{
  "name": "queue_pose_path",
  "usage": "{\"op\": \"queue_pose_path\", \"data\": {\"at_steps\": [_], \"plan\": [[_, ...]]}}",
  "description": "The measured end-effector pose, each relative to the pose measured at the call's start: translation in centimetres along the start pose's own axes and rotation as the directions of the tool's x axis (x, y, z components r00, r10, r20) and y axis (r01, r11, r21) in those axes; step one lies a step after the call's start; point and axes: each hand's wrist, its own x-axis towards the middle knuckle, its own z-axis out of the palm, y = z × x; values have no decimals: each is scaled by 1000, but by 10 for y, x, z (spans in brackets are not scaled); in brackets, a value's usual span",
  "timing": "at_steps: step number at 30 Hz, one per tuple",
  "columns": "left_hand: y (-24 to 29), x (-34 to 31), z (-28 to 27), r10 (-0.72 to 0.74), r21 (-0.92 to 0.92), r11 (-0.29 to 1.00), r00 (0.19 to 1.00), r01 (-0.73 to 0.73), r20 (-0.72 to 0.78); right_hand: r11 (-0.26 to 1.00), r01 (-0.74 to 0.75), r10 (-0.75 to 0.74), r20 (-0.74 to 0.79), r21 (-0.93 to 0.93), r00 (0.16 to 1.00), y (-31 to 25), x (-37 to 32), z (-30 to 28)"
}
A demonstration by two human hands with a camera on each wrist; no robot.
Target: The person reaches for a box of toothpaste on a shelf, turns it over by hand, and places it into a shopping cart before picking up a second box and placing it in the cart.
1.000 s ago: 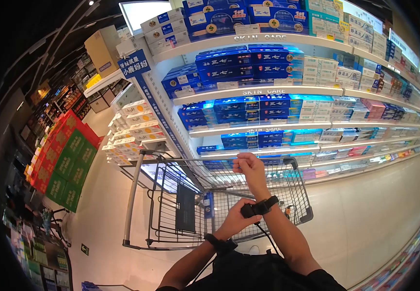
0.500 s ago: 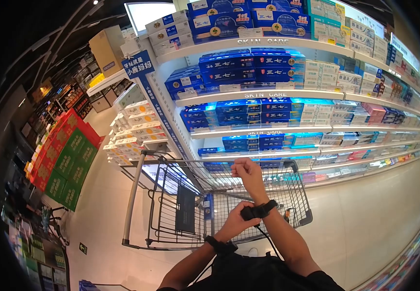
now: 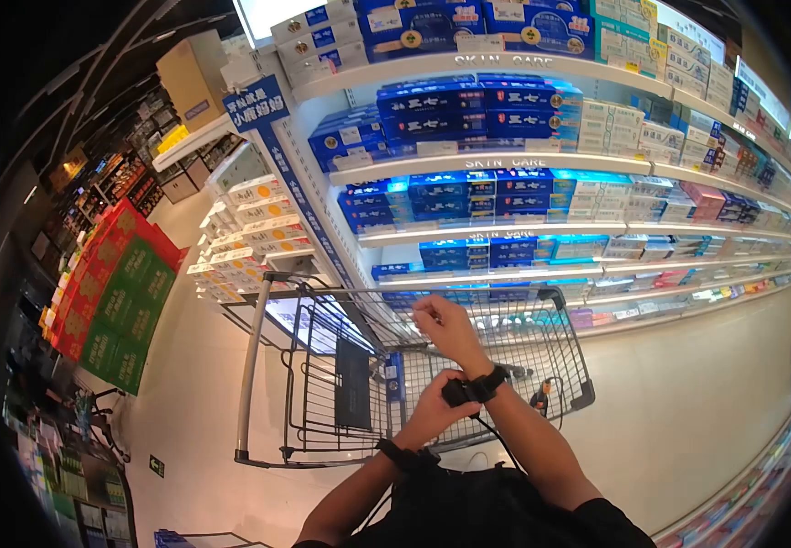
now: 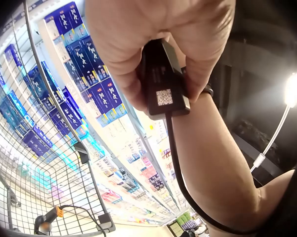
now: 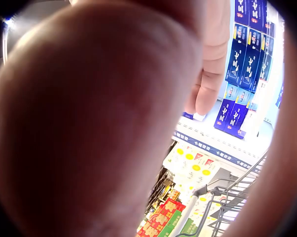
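Gripping the black camera unit [image 4: 160, 79] strapped to the right wrist, the left hand [image 3: 430, 413] keeps its thumb and fingers curled round it, with the cable trailing down the forearm. Compared with a second ago, the right hand [image 3: 441, 321] sits lower and nearer the body, its fingers curled into a loose fist holding nothing. The hold on the unit is unchanged; both arms have merely dropped slightly above the shopping cart [image 3: 251, 365], beside the toothpaste shelves [image 3: 505, 163].

Your left hand [image 3: 432, 413] grips the black unit [image 3: 457, 391] strapped to your right wrist [image 3: 497, 402]; your right hand [image 3: 441, 324] is raised, fingers curled into a fist.
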Motion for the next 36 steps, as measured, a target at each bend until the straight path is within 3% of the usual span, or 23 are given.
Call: {"op": "queue_pose_path", "data": {"at_steps": [2,3,5,6,7,13,19,25,28,31,34,36], "plan": [[-10,-1,-15,-2,-140,990,1000,6,24,1000,12,-12,2,23,1000,-4,5,11],[-5,-2,-22,19,-95,995,1000,-17,21,1000,10,-10,1,24,1000,-10,8,18],[6,-7,-35,-18,-176,984,999,23,27,995,-26,20,58,96,998,-10,14,31],[-10,-18,-35,60,-83,995,998,-59,15,987,-58,47,75,150,996,-16,19,38],[12,-12,-50,-9,-168,986,1000,12,17,975,-90,73,91,204,993,-21,19,46],[22,-24,-101,5,-178,984,1000,-2,14,908,-164,140,89,385,986,-28,34,98],[24,-30,-138,-38,-210,977,999,44,29,855,-169,178,28,490,984,-22,46,127],[27,-27,-162,-62,-199,977,995,77,80,771,-83,236,-162,631,958,-22,55,140],[27,-27,-170,-60,-177,981,994,77,96,746,-38,207,-177,665,962,-22,57,144],[28,-26,-176,-74,-182,979,992,92,103,812,-43,184,-186,582,965,-16,60,147],[30,-26,-178,-69,-168,982,993,84,91,947,-70,138,-202,314,970,-14,63,151],[27,-25,-180,-62,-170,983,995,74,75,944,-115,163,-135,309,977,-7,63,155]]}}
